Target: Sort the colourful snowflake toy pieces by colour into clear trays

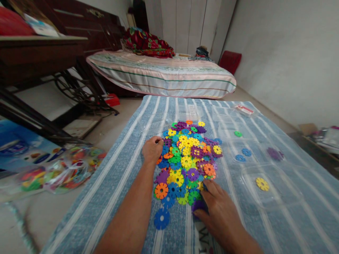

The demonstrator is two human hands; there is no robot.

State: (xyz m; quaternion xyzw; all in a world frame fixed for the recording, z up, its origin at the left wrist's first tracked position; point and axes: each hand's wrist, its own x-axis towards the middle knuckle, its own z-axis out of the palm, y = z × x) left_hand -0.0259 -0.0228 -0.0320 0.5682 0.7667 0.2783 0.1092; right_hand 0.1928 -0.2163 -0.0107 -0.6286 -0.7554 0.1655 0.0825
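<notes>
A pile of colourful plastic snowflake discs point(188, 158) lies in the middle of a blue striped mat point(127, 176). My left hand point(152, 150) rests curled at the pile's left edge, fingertips touching a purple piece. My right hand point(219, 208) lies flat at the pile's near edge, its fingers over a purple disc point(197, 205). A blue disc point(161, 218) sits apart at the front. To the right, clear shallow containers hold sorted pieces: a yellow disc point(262, 183), two blue discs point(243, 155), a green disc point(237, 133) and purple discs point(274, 153).
A clear bag of more coloured pieces point(66, 169) lies on the floor to the left, beside a printed box point(18, 148). A sewing-machine table point(39, 53) stands at the left. A mattress with striped sheet point(164, 72) lies behind the mat. A wall runs along the right.
</notes>
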